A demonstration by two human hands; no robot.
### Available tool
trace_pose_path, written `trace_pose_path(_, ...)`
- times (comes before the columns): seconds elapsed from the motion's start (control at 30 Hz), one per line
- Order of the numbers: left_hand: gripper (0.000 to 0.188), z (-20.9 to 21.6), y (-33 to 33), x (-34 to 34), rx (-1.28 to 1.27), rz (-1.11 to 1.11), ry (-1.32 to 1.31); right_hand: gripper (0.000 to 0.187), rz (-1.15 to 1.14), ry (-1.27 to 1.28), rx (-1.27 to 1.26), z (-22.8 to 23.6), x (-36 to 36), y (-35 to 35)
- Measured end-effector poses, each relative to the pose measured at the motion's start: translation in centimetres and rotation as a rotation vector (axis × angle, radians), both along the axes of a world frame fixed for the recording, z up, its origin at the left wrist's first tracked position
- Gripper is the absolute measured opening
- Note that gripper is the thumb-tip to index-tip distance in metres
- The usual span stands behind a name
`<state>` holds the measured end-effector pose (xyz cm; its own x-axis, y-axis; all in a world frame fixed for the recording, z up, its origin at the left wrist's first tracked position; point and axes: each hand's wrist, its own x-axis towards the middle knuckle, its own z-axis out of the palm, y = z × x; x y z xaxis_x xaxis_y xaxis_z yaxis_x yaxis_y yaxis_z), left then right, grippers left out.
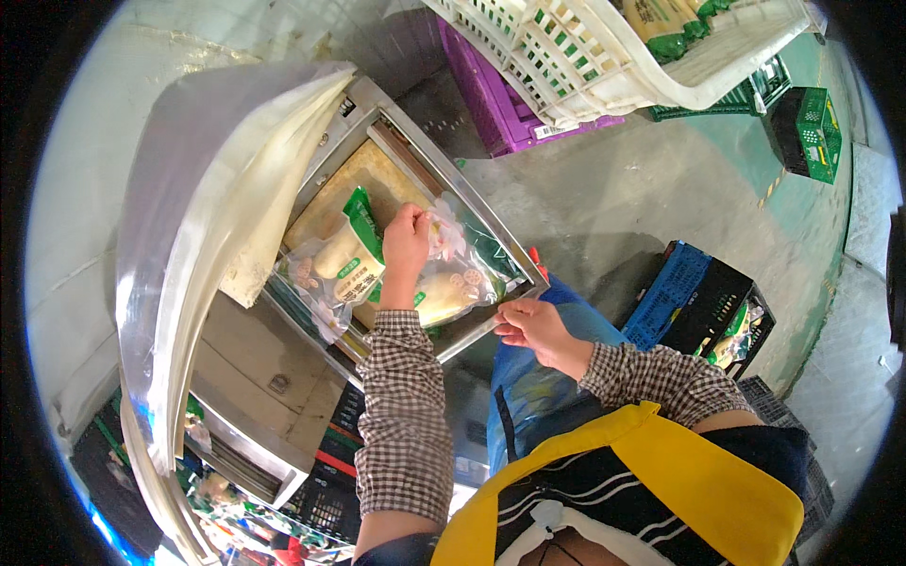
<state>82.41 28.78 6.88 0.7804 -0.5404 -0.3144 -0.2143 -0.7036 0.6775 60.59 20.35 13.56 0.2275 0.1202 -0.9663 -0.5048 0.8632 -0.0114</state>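
Observation:
A clear printed bag of pale lotus root (347, 264) with a green top lies in the open metal chamber of a vacuum sealing machine (486, 226). Beside it rests a second clear bag of lotus root (448, 294), with a pink flower printed on it. My left hand (406, 247) is closed at the upper edge of this second bag, between the two bags; its fingertips are partly hidden. By the chamber's near right corner, my right hand (533, 328) holds nothing, its fingers loosely bent and a little apart.
The machine's clear lid (222, 198) stands raised at the left. A white basket (566, 71) with more bags sits above a purple crate (481, 90) at the far side. On the floor at right are a blue-and-black crate (694, 297) and a green crate (816, 137).

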Motion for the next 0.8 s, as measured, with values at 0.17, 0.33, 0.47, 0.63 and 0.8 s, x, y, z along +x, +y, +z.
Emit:
trace_pose_path(0.17,0.015,0.5,0.2,0.0,-0.015,-0.001,0.001,0.029,0.657,-0.373,-1.228,-0.3,-0.8,-2.4)
trace_pose_path(0.33,0.015,0.2,-0.1,-0.1,-0.049,0.017,0.014,0.038,1.319,-0.596,-1.505,-0.8,-1.1,-2.9)
trace_pose_path(0.47,0.015,-0.9,0.4,-0.4,0.021,0.039,0.017,0.037,1.562,-0.577,-1.589,0.5,0.5,-3.1)
trace_pose_path(0.63,0.014,-2.8,0.8,-0.4,-0.072,-0.034,-0.287,0.036,1.692,-0.488,-1.65,0.1,0.6,-3.3)
trace_pose_path(0.8,0.015,-3.4,1.2,0.1,-0.089,0.131,-0.161,0.036,1.748,-0.462,-1.592,-0.3,0.1,-3.5)
